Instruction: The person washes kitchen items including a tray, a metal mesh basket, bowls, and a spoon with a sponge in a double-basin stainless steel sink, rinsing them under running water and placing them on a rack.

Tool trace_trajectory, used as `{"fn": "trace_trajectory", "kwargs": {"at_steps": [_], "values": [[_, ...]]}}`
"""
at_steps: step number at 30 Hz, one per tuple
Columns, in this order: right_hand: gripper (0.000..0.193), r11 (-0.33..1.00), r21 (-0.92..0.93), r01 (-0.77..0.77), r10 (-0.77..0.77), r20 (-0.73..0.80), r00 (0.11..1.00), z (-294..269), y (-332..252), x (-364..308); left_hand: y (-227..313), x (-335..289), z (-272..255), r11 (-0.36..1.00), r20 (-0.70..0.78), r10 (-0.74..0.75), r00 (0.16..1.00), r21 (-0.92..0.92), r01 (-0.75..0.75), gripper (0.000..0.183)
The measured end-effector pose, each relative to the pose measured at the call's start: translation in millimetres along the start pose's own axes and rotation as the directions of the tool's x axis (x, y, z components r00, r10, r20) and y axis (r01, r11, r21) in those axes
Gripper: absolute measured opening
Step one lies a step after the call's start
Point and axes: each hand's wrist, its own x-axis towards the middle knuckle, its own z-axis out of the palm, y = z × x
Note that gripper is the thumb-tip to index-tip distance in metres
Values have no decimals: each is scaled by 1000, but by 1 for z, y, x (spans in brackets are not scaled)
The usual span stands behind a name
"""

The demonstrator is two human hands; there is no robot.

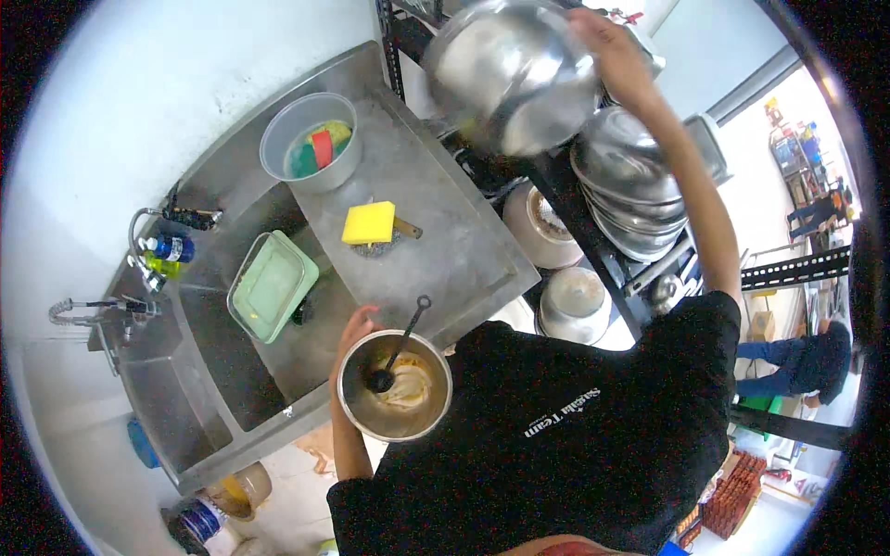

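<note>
My left hand (pixel 357 326) is wrapped round the far-left side of a small metal bowl (pixel 439 408), close against my black shirt. Creamy residue coats the bottom of that bowl, and a black spoon (pixel 406 334) leans in it, handle up. With my right arm stretched out to the far right, my right hand (pixel 607 51) grips the rim of a large metal bowl (pixel 510 74); both are smeared by motion. This large bowl is above the dark rack, beside a stack of metal bowls (pixel 630 176).
On the steel sink counter (pixel 445 269) are a yellow sponge (pixel 369 223) on a scourer and a clear tub (pixel 278 153) with sponges. A pale green container (pixel 269 287) lies in the sink near the taps. Pots (pixel 575 301) stand under the rack. Other people (pixel 816 361) are far right.
</note>
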Motion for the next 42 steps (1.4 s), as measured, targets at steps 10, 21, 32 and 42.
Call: {"fn": "trace_trajectory", "kwargs": {"at_steps": [10, 21, 32, 42], "values": [[28, 739, 274, -616, 573, 227, 788, -83, 241, 51, -25, 21, -21, 998, -44, 48, 998, -30, -49, 30], [42, 937, -223, 270, -116, 531, 840, -63, 346, 36, -24, 9, 3, 998, -192, 32, 981, -50, -42, 28], [14, 961, -197, 195, 0, 702, 712, -52, 359, 22, -12, -6, 36, 993, -281, 22, 960, -102, -53, 28], [7, 667, 143, -731, 623, 430, 653, -15, 315, 22, -25, -2, 35, 991, -285, 39, 958, -114, -75, 28]]}}
